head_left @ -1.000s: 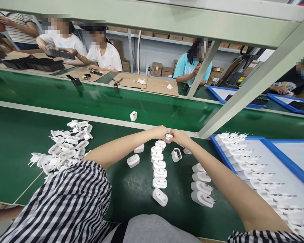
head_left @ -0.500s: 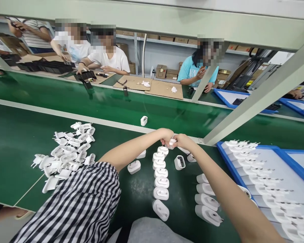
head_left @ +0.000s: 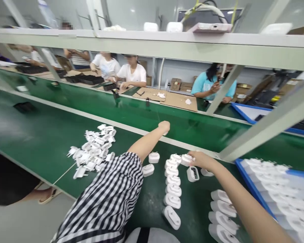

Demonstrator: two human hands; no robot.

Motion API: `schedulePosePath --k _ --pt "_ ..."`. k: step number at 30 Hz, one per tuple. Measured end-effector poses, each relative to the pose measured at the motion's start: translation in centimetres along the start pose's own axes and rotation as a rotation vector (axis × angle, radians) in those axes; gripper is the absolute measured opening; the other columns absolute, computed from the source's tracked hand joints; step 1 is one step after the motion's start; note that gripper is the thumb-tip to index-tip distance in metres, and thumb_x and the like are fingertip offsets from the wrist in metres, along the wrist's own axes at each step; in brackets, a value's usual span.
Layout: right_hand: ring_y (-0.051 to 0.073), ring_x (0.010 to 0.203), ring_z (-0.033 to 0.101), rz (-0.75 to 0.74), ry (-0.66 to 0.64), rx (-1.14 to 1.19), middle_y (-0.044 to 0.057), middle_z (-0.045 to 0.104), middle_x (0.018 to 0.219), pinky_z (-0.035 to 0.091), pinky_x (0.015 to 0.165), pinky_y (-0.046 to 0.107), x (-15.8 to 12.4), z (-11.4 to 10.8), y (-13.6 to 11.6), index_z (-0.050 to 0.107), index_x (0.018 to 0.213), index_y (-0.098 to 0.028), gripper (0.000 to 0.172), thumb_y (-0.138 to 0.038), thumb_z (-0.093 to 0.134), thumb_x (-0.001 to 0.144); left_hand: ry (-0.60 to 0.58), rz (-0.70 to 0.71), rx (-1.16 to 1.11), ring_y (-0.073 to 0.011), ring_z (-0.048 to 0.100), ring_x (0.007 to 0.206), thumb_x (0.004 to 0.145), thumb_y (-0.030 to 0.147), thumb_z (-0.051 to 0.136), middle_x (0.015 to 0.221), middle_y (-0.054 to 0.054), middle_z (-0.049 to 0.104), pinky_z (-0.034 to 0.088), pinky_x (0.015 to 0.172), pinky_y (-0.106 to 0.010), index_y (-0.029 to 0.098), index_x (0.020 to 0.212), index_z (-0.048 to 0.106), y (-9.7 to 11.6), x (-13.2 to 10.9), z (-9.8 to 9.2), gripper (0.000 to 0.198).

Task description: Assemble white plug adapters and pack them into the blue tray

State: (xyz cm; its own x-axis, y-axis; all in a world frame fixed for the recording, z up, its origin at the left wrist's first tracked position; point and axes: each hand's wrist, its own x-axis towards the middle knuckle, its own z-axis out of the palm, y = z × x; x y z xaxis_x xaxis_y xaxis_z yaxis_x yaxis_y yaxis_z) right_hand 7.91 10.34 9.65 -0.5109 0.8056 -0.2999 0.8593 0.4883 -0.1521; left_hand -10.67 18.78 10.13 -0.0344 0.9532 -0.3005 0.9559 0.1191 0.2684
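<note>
My left hand (head_left: pixel 164 127) reaches over the pale rail at the green belt, its fingers curled round something white that is mostly hidden. My right hand (head_left: pixel 197 158) pinches a white adapter housing (head_left: pixel 186 160) at the top end of a column of white housings (head_left: pixel 173 180). Just below my right hand stands an open-topped housing (head_left: pixel 193 174) with dark parts inside. Two more white pieces (head_left: pixel 154 157) lie left of the column. Further left is a loose pile of white plug pieces (head_left: pixel 93 150).
Another row of housings (head_left: pixel 224 216) stands at the lower right, beside a blue-edged tray (head_left: pixel 253 189) full of white plugs. A slanted metal post (head_left: pixel 266 114) rises at the right. Across the belt (head_left: pixel 131 113), several people sit at cardboard-covered places.
The view has swung left and up. My hands, together before, are now apart: the left reaches onto the belt, where the single white housing is no longer visible, and the right is by the column.
</note>
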Motion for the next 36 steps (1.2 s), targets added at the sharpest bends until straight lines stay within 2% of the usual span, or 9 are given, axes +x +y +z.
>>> schedulePosePath --k 4,8,12,19,23,25,29,32,36 --pt "0.021 0.081 0.057 0.048 -0.033 0.126 0.010 0.058 0.098 0.043 0.065 0.027 -0.8 -2.1 0.4 0.046 0.107 -0.015 0.051 -0.027 0.053 0.058 0.033 0.004 0.010 -0.0157 0.049 0.087 0.077 0.028 0.042 0.101 -0.006 0.048 0.042 0.072 -0.035 0.014 0.102 0.044 -1.9 -0.7 1.1 0.028" --pt "0.022 0.086 0.055 0.025 -0.015 0.190 0.010 0.056 0.103 0.045 0.068 0.027 -1.5 -4.2 -0.8 0.045 0.106 -0.016 0.049 -0.037 0.045 0.062 0.102 0.048 -0.015 -0.0169 0.049 0.090 0.074 0.024 0.047 0.100 -0.007 0.050 0.041 0.073 -0.031 0.013 0.099 0.046 -2.0 -2.0 2.0 0.028" --pt "0.022 0.090 0.053 -0.008 -0.001 0.192 0.008 0.056 0.103 0.044 0.073 0.029 -2.5 -4.6 -1.7 0.047 0.104 -0.017 0.050 -0.045 0.042 0.062 0.149 0.142 -0.039 -0.0173 0.050 0.091 0.068 0.023 0.051 0.100 -0.007 0.053 0.041 0.071 -0.023 0.016 0.102 0.045 -2.8 -4.3 1.8 0.035" --pt "0.021 0.089 0.054 -0.087 -0.019 0.242 0.006 0.057 0.101 0.043 0.076 0.029 -2.2 -4.0 -2.4 0.051 0.098 -0.019 0.047 -0.047 0.041 0.062 0.015 0.157 -0.032 -0.0178 0.053 0.086 0.058 0.022 0.059 0.092 -0.005 0.058 0.041 0.069 -0.021 0.017 0.094 0.054 -7.4 -9.4 4.2 0.037" --pt "0.020 0.090 0.053 -0.092 -0.018 0.235 0.005 0.056 0.103 0.042 0.076 0.029 -2.4 -3.9 -2.6 0.051 0.099 -0.020 0.047 -0.048 0.042 0.063 0.050 -0.082 -0.033 -0.0246 0.043 0.101 0.055 0.014 0.063 0.109 -0.009 0.049 0.036 0.081 -0.032 0.020 0.101 0.050 -11.4 -11.0 2.8 0.048" --pt "0.020 0.089 0.053 -0.095 -0.007 0.242 0.005 0.056 0.103 0.042 0.075 0.029 -2.7 -3.8 -2.5 0.050 0.100 -0.021 0.046 -0.048 0.042 0.063 0.096 -0.240 -0.034 -0.0305 0.038 0.104 0.062 0.012 0.059 0.111 -0.017 0.045 0.032 0.082 -0.043 0.012 0.099 0.050 -13.8 -11.6 1.8 0.039" --pt "0.019 0.087 0.054 -0.085 0.017 0.265 0.005 0.056 0.102 0.042 0.076 0.030 -3.1 -3.7 -2.1 0.050 0.099 -0.020 0.043 -0.044 0.043 0.064 0.130 -0.379 -0.131 -0.0200 0.047 0.092 0.076 0.026 0.045 0.104 -0.010 0.047 0.040 0.075 -0.040 0.012 0.102 0.045 -17.8 -12.3 1.0 0.029" --pt "0.017 0.084 0.055 -0.114 0.070 0.277 0.005 0.056 0.100 0.043 0.074 0.029 -2.7 -3.5 -2.4 0.050 0.097 -0.020 0.038 -0.040 0.042 0.066 0.157 -0.364 -0.281 -0.0161 0.049 0.088 0.076 0.027 0.044 0.099 -0.006 0.049 0.042 0.073 -0.035 0.013 0.098 0.047 -18.6 -12.3 1.0 0.026" --pt "0.016 0.078 0.056 -0.213 0.197 0.288 0.003 0.058 0.097 0.045 0.069 0.029 -1.5 -2.9 -4.7 0.051 0.095 -0.021 0.029 -0.032 0.042 0.069 0.182 -0.210 -0.597 -0.0166 0.053 0.082 0.066 0.012 0.056 0.079 -0.005 0.057 0.042 0.071 -0.027 0.012 0.077 0.056 -16.3 -11.6 -0.2 0.011"
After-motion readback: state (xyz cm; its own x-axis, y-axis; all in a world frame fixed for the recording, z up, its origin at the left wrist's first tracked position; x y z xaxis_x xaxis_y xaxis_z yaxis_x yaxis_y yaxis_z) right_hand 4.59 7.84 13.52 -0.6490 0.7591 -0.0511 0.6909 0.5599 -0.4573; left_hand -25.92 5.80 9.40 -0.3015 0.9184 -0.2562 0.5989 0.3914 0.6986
